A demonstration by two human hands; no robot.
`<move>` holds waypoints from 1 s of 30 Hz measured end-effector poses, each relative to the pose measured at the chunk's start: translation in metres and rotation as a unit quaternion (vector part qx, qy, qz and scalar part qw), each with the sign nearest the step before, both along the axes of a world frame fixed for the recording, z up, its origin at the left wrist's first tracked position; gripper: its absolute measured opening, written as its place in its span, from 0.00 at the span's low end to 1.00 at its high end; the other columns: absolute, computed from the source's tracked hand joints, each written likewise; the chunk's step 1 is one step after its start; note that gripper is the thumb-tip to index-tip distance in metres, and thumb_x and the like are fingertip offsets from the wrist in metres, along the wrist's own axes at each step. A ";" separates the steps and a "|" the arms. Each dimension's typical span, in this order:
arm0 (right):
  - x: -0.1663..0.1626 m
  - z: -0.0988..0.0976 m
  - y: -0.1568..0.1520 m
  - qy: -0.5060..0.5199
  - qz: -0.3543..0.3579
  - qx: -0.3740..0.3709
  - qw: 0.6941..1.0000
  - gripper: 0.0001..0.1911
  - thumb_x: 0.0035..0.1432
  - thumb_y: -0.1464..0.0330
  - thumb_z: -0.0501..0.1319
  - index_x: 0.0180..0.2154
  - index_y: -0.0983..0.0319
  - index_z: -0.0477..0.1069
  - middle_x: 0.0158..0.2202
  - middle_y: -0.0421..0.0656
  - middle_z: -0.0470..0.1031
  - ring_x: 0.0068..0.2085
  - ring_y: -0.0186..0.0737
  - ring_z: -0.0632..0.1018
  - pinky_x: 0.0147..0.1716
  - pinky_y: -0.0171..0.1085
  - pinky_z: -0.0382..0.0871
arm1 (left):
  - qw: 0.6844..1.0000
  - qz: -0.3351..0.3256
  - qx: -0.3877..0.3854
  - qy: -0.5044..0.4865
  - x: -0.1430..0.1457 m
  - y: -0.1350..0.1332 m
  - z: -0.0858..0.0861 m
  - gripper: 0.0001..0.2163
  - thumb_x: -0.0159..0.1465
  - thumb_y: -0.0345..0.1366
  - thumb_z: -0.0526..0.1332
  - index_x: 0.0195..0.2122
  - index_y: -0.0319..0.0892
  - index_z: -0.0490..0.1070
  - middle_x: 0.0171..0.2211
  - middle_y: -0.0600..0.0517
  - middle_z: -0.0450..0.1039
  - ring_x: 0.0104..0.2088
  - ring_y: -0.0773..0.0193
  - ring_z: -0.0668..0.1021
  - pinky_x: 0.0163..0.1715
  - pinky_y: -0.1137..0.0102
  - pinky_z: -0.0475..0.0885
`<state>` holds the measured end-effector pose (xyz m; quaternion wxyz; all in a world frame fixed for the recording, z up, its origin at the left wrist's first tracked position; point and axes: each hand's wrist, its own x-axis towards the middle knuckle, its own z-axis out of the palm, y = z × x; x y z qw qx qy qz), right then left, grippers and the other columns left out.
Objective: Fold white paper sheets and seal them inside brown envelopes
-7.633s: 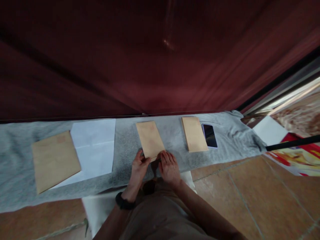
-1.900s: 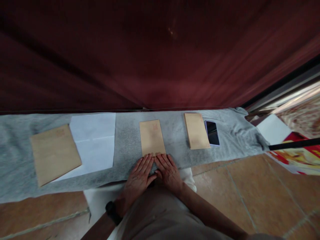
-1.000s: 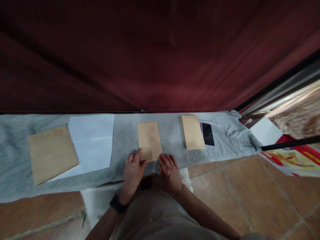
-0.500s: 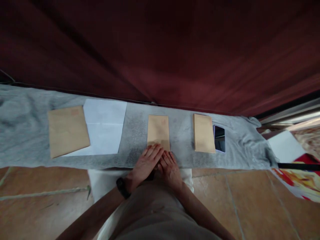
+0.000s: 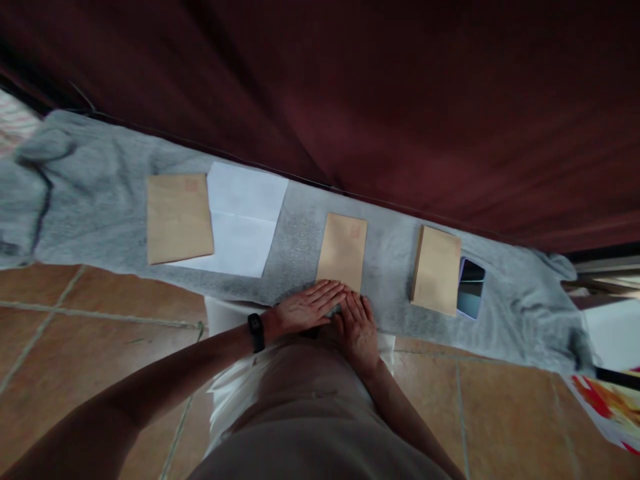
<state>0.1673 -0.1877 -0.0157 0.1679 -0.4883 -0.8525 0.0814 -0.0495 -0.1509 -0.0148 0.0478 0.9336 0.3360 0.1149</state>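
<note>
A small brown envelope lies on a grey cloth spread over the tiled floor. My left hand, with a black band on its wrist, lies flat with fingers stretched out, the tips on the envelope's near edge. My right hand rests flat beside it, fingers apart, touching the same near edge. Neither hand holds anything.
A stack of brown envelopes lies to the right with a phone beside it. At the left a larger brown envelope overlaps a white sheet. A dark red curtain hangs behind. Orange floor tiles surround me.
The camera has tilted and swung left, so the cloth now runs diagonally. My left hand, earlier beside the envelope's corner, now lies flat over its near edge next to my right hand.
</note>
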 end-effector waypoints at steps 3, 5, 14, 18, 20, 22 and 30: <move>0.001 0.002 0.001 -0.006 0.000 -0.004 1.000 0.26 0.75 0.68 0.52 0.70 0.66 0.59 0.69 0.53 0.66 0.71 0.49 0.64 0.71 0.56 0.57 | 1.000 0.008 0.008 -0.010 -0.001 -0.002 -0.005 0.36 0.73 0.51 0.57 0.74 0.33 0.52 0.73 0.38 0.55 0.74 0.52 0.59 0.72 0.59 0.56; 0.003 0.004 0.002 -0.005 -0.004 -0.007 1.000 0.27 0.75 0.68 0.51 0.71 0.65 0.57 0.70 0.53 0.65 0.72 0.48 0.64 0.71 0.55 0.56 | 1.000 0.018 0.013 -0.009 -0.002 -0.003 -0.006 0.36 0.73 0.53 0.55 0.74 0.33 0.53 0.73 0.38 0.55 0.74 0.52 0.58 0.73 0.58 0.56; 0.013 0.008 0.002 0.006 -0.017 -0.006 1.000 0.28 0.76 0.68 0.50 0.73 0.64 0.53 0.71 0.53 0.64 0.72 0.49 0.64 0.71 0.57 0.57 | 0.998 0.046 -0.033 0.008 -0.004 -0.007 0.004 0.34 0.73 0.52 0.56 0.74 0.40 0.54 0.74 0.43 0.53 0.74 0.55 0.57 0.74 0.58 0.54; 0.020 0.007 0.002 0.008 -0.021 0.003 1.000 0.28 0.76 0.68 0.50 0.73 0.63 0.55 0.70 0.53 0.64 0.72 0.50 0.64 0.70 0.57 0.57 | 0.998 0.048 -0.036 -0.003 -0.007 -0.008 0.002 0.35 0.72 0.51 0.58 0.74 0.38 0.53 0.74 0.42 0.54 0.74 0.54 0.57 0.74 0.57 0.54; 0.022 0.008 0.004 0.012 -0.019 0.007 1.000 0.27 0.76 0.68 0.50 0.73 0.63 0.56 0.70 0.53 0.65 0.72 0.51 0.64 0.71 0.57 0.56 | 0.998 0.050 -0.035 -0.003 -0.009 -0.008 0.003 0.34 0.72 0.50 0.58 0.74 0.39 0.54 0.74 0.42 0.54 0.74 0.53 0.57 0.74 0.55 0.52; 0.021 0.008 0.005 0.017 -0.021 0.007 1.000 0.28 0.76 0.68 0.50 0.73 0.64 0.55 0.70 0.53 0.64 0.72 0.51 0.63 0.71 0.58 0.56 | 0.997 0.070 -0.038 -0.008 -0.009 -0.010 0.006 0.30 0.73 0.47 0.58 0.72 0.41 0.57 0.74 0.42 0.55 0.74 0.53 0.58 0.74 0.53 0.52; 0.008 0.005 0.001 0.018 -0.008 -0.016 1.000 0.29 0.73 0.71 0.52 0.73 0.62 0.55 0.72 0.51 0.62 0.72 0.49 0.63 0.71 0.55 0.57 | 0.944 0.309 -0.062 -0.095 -0.004 -0.013 0.012 0.19 0.74 0.39 0.53 0.64 0.42 0.69 0.67 0.38 0.66 0.63 0.48 0.73 0.62 0.53 0.70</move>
